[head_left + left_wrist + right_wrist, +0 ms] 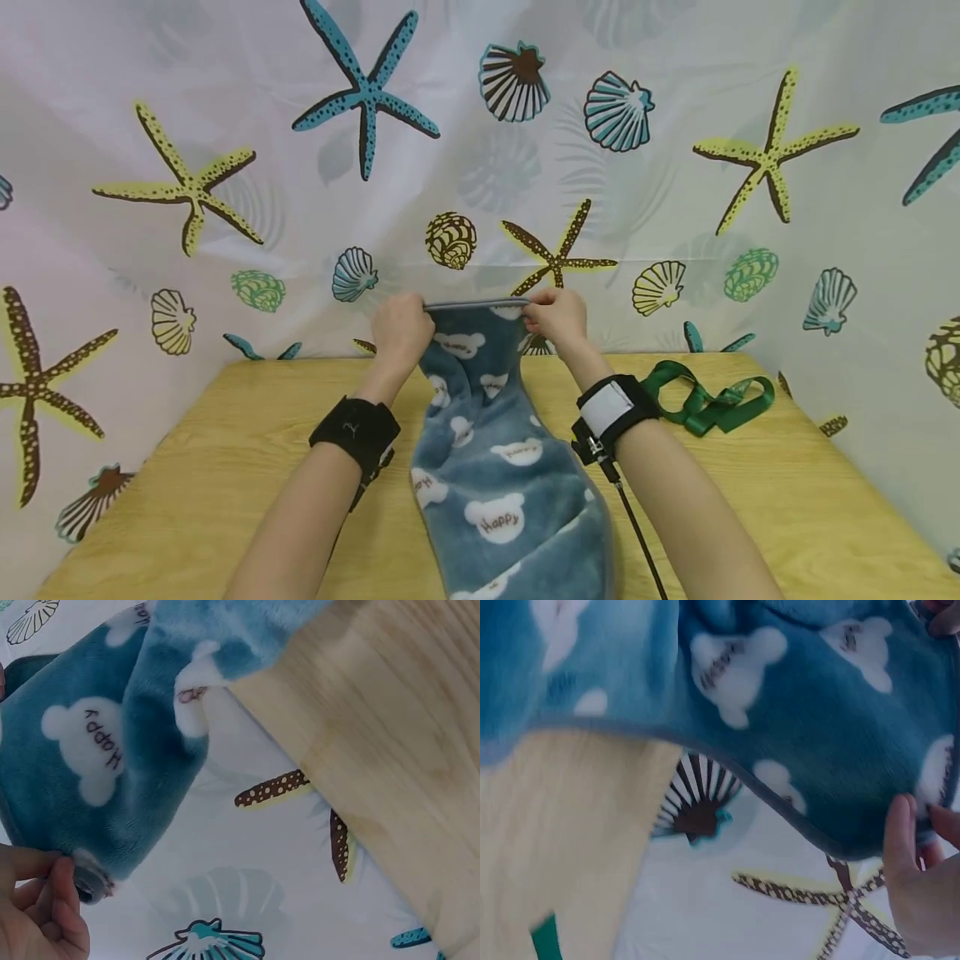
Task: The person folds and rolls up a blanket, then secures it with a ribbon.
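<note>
A blue plush fleece blanket [498, 479] with white bear heads lettered "Happy" hangs from both hands and runs down toward the front of the table. My left hand [401, 333] pinches its upper left corner; in the left wrist view, fingers and thumb [64, 881] close on the rolled edge there. The upper right corner is pinched by my right hand [558, 318], with thumb and fingers on the grey trim in the right wrist view. Between the hands the top edge is stretched nearly straight. Folds cross the fabric below it, and its lower end leaves the head view.
A loosely looped green ribbon [708, 400] lies on the wooden table [262, 450], right of the blanket. Behind the table and along its sides hangs a white curtain [465, 167] printed with starfish and shells. Black bands with cables circle both wrists.
</note>
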The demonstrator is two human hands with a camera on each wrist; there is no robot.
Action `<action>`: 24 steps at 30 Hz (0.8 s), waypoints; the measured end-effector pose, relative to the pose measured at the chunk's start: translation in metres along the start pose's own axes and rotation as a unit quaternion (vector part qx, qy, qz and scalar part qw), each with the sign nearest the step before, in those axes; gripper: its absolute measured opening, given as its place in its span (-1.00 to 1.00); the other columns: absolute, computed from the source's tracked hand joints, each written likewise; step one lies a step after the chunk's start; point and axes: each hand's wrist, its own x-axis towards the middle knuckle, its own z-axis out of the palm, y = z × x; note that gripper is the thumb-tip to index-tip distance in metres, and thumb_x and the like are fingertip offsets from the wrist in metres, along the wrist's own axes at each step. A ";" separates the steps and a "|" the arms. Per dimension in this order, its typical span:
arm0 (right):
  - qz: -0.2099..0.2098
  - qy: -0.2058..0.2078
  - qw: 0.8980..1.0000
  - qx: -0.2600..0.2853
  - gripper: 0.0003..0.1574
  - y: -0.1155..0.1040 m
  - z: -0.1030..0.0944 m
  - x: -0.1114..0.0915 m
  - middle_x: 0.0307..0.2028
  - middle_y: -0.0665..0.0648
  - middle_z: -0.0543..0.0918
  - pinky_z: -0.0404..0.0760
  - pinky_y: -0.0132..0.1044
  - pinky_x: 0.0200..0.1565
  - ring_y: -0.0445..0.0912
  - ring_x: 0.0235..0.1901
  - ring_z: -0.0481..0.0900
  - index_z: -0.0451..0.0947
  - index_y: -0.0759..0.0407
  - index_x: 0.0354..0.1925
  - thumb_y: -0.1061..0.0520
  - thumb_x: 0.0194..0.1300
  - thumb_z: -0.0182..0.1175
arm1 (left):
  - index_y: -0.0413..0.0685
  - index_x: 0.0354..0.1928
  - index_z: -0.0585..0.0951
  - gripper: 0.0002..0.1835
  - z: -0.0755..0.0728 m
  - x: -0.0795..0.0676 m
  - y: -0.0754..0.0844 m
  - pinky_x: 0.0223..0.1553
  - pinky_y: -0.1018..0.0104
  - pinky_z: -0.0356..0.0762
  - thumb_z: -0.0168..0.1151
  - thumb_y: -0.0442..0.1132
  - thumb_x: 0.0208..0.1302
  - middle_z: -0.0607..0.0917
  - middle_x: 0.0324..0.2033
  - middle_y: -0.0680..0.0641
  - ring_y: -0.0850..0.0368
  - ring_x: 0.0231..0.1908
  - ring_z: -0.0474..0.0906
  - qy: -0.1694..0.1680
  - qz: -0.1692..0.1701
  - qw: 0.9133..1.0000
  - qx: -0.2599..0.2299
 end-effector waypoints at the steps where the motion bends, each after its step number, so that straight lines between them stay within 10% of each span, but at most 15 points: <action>1: -0.001 0.022 0.999 0.033 -0.75 0.004 0.004 0.000 -0.17 0.32 0.60 0.59 -0.17 -0.18 0.06 -0.26 0.64 0.55 0.37 -0.11 0.29 0.24 0.13 | -0.06 -0.73 0.38 -0.69 0.002 -0.002 -0.001 -0.64 0.30 0.03 -0.01 -0.49 0.10 0.29 -0.78 -0.02 0.12 -0.71 0.11 0.002 -0.010 1.000 -0.020; 4: -0.064 0.087 0.992 0.066 -0.78 0.014 0.015 -0.003 -0.16 0.27 0.57 0.57 -0.22 -0.15 0.06 -0.16 0.62 0.56 0.35 -0.13 0.29 0.24 0.14 | -0.21 -0.34 0.65 -0.77 0.010 -0.006 -0.005 -0.64 0.29 0.22 -0.02 -0.47 0.18 0.61 -0.59 -0.16 0.09 -0.72 0.30 0.022 -0.012 0.997 -0.073; 9: -0.248 0.099 0.963 -0.034 -0.61 0.026 0.019 -0.004 0.06 0.30 0.43 0.44 -0.13 0.05 0.09 0.09 0.43 0.45 0.38 0.06 0.38 0.23 0.08 | -0.25 0.30 0.28 -0.42 0.019 -0.008 -0.011 -0.25 0.13 0.46 0.07 -0.41 0.18 0.53 0.02 -0.33 -0.12 -0.29 0.54 -0.046 0.002 0.990 -0.133; 13: -0.244 -0.053 0.956 -0.154 -0.38 0.042 0.016 -0.002 0.37 0.31 0.03 0.18 0.12 0.19 0.18 0.33 0.02 0.23 0.29 0.30 0.27 0.28 0.03 | -0.19 0.44 -0.16 -0.08 0.026 -0.013 -0.018 0.24 -0.05 0.08 0.20 -0.18 0.21 0.01 0.35 -0.38 -0.24 0.32 0.02 -0.208 0.016 0.972 -0.110; 17: -0.192 -0.215 0.924 -0.249 -0.38 0.056 0.013 -0.009 0.40 0.36 -0.14 -0.02 0.25 0.22 0.28 0.36 -0.19 0.21 0.27 0.32 0.13 0.34 -0.02 | -0.21 0.43 -0.14 -0.14 0.030 -0.026 -0.023 0.26 -0.14 -0.04 0.11 -0.09 0.31 -0.11 0.36 -0.43 -0.29 0.35 -0.19 -0.341 0.038 0.936 -0.084; 24: -0.184 -0.350 0.872 -0.289 -0.45 0.058 0.001 -0.040 0.27 0.36 0.26 0.24 0.07 0.17 0.22 0.26 0.19 0.28 0.34 0.26 0.15 0.37 0.01 | -0.24 0.33 0.23 -0.41 0.020 -0.050 -0.012 0.21 -0.03 0.15 0.04 -0.11 0.36 0.18 0.31 -0.31 -0.20 0.30 0.10 -0.411 0.146 0.899 -0.035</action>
